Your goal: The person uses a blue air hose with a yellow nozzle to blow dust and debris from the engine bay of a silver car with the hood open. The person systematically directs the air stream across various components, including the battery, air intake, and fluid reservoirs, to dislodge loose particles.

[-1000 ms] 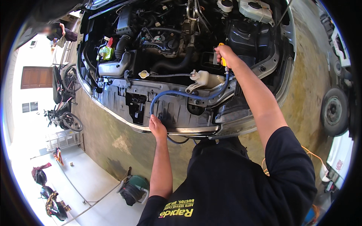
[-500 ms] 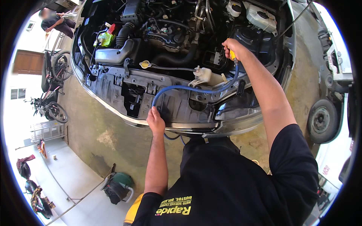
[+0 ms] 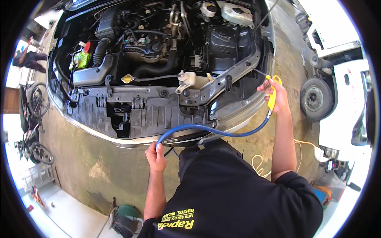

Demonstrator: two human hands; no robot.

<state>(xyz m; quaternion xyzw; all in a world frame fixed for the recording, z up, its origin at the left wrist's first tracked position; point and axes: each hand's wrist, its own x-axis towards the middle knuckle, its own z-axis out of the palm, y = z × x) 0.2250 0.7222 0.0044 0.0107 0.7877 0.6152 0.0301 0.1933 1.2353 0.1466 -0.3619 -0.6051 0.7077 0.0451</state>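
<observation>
In my right hand (image 3: 274,94) is a yellow air blow gun (image 3: 272,99), its thin nozzle pointing up and left over the car's front right corner. A blue hose (image 3: 222,131) runs from its lower end in a curve to my left hand (image 3: 156,155). The fingers of my left hand are closed around that hose just in front of the bumper edge, and more hose hangs below. Beyond my hands lies the open engine bay, with the engine (image 3: 143,49), a white coolant reservoir (image 3: 192,80), a yellow radiator cap (image 3: 127,78) and a yellow-green battery (image 3: 82,59).
A vehicle's wheel (image 3: 316,99) stands at the right. Bicycles (image 3: 35,103) and a person (image 3: 29,59) are at the far left. A green and black machine (image 3: 126,220) sits behind my left arm. A pale yellow cord (image 3: 258,164) lies on the floor at right.
My right hand has swung out from over the engine bay to the front right corner with the blow gun. The hose follows it; the left hand keeps hold. The view has shifted right.
</observation>
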